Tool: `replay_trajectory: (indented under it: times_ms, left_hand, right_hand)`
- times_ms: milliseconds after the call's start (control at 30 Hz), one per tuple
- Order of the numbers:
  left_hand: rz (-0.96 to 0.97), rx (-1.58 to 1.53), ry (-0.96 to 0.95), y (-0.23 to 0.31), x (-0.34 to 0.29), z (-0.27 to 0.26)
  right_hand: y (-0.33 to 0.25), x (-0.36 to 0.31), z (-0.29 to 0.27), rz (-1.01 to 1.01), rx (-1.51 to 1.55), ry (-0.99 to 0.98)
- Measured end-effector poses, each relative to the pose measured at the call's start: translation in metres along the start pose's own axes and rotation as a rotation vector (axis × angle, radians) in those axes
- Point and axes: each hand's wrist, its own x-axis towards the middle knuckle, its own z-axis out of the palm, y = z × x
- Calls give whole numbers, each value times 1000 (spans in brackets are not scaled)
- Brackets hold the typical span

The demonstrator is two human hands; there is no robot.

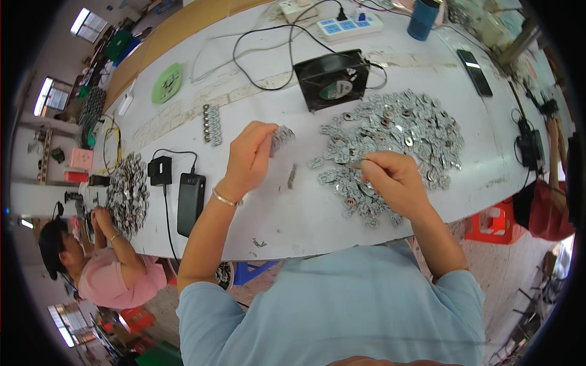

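My left hand (249,157) is closed around a small bunch of silvery metal parts (282,139), lifted over the white table. Over the near left part of a wide heap of similar metal parts (406,128), my right hand (395,182) pinches one small metal piece (358,163), mostly hidden by the fingers. Between the hands a short row of parts (292,175) lies on the tabletop. Left of my left hand, more parts are lined up in two neat rows (212,125).
Behind the heap stands a black fan (332,79), its cable looping toward a power strip (349,25). A black power bank (191,204) lies left of my forearm, a phone (475,73) at far right. A green tray (167,83) sits far left. Another person (116,265) works beside a second heap.
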Motion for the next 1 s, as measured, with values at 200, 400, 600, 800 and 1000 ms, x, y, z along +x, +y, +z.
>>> replay_trajectory:
  times_ms: [200,400,600,800,1000]
  left_hand:
    - [-74,-374,-133,34,-10,19]
    - [-430,-717,-100,56,-4,23]
    - [-322,-1483,266,59,9,25]
    - [-382,-1565,317,69,-2,45]
    - [111,-14,108,90,0,17]
  right_hand:
    - [-6,17,15,-76,-5,-69]
    - [2,12,12,-103,2,-44]
    - [15,2,13,-226,83,-164]
    - [9,2,18,-275,-4,-198]
    - [7,-4,2,-315,-318,-253]
